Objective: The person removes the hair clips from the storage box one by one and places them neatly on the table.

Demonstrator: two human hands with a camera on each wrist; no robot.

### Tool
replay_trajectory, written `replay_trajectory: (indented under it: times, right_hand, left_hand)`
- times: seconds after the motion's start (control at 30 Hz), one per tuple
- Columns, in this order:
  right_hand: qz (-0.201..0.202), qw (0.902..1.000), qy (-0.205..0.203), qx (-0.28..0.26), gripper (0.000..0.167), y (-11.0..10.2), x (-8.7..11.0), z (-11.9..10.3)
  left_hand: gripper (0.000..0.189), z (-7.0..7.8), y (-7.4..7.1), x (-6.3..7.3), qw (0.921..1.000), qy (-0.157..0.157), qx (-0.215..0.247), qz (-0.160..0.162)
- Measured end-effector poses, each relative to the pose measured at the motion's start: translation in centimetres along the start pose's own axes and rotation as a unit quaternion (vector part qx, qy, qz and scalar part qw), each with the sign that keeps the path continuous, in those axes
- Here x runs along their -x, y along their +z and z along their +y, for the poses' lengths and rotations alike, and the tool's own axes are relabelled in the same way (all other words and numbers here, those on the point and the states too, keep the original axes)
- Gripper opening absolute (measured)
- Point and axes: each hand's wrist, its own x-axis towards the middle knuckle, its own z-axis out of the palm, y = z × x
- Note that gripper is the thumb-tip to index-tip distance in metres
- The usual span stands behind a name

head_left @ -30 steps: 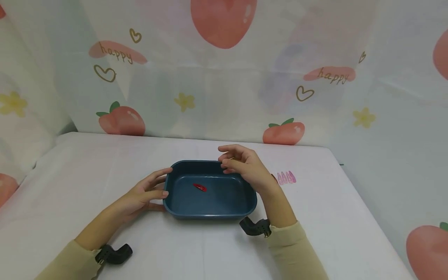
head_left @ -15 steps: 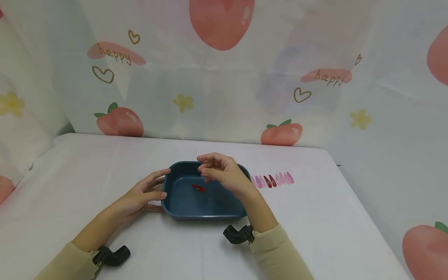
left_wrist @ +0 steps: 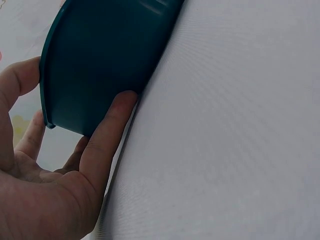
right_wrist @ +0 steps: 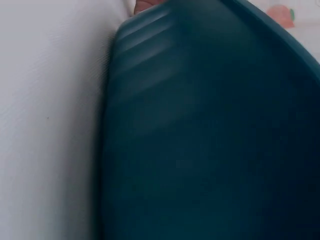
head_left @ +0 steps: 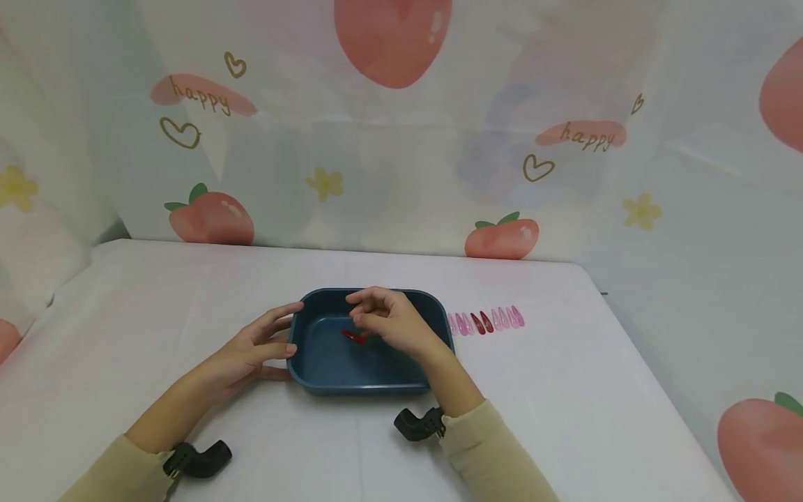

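A deep blue rectangular tray [head_left: 339, 373] with rounded corners stands on the table, and one red snap hair clip [head_left: 351, 336] lies inside it. My left hand [head_left: 247, 352] rests against the tray's left end, its fingers spread and fairly straight. The left wrist view shows the thumb and fingertips touching the tray's outer wall [left_wrist: 95, 65]. Over the tray hovers my right hand [head_left: 392, 324], loosely bent, with its fingertips just above and right of the hair clip; nothing shows between them. In the right wrist view the tray's outer wall [right_wrist: 200, 140] blocks the right hand.
To the right of the tray, a row of several pink and red hair clips [head_left: 486, 321] lies on the white table [head_left: 564, 397]. A patterned cloth backdrop [head_left: 389, 174] hangs behind the table. Black wrist cameras [head_left: 199, 460] sit on both cuffs.
My right hand has moved left and lower, from above the tray's right rear rim to beside the red hair clip, uncovering more of the clip row. My left hand stays at the tray's end.
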Motion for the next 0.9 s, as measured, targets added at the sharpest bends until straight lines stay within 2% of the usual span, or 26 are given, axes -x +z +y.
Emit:
replay_trajectory:
  times: [0.27, 0.47, 0.63, 0.9]
  right_hand:
    - [0.007, 0.9928, 0.004, 0.120, 0.031, 0.4, 0.0, 0.2]
    - [-0.018, 0.9841, 0.014, 0.176, 0.033, 0.8, 0.1, 0.3]
    - [-0.045, 0.9717, 0.024, 0.230, 0.033, 0.9, 0.3, 0.3]
    - [-0.047, 0.9592, 0.031, 0.277, 0.029, 1.1, 0.6, 0.1]
  left_hand:
    - [0.072, 0.0, -0.1, 0.0, 1.0000, -0.001, -0.004, 0.001]
    - [0.072, 0.0, -0.1, 0.1, 1.0000, 0.002, -0.002, 0.000]
    - [0.072, 0.0, -0.1, 0.1, 1.0000, 0.002, -0.001, -0.004]
    - [0.072, 0.0, 0.0, 0.0, 1.0000, -0.002, -0.002, -0.005]
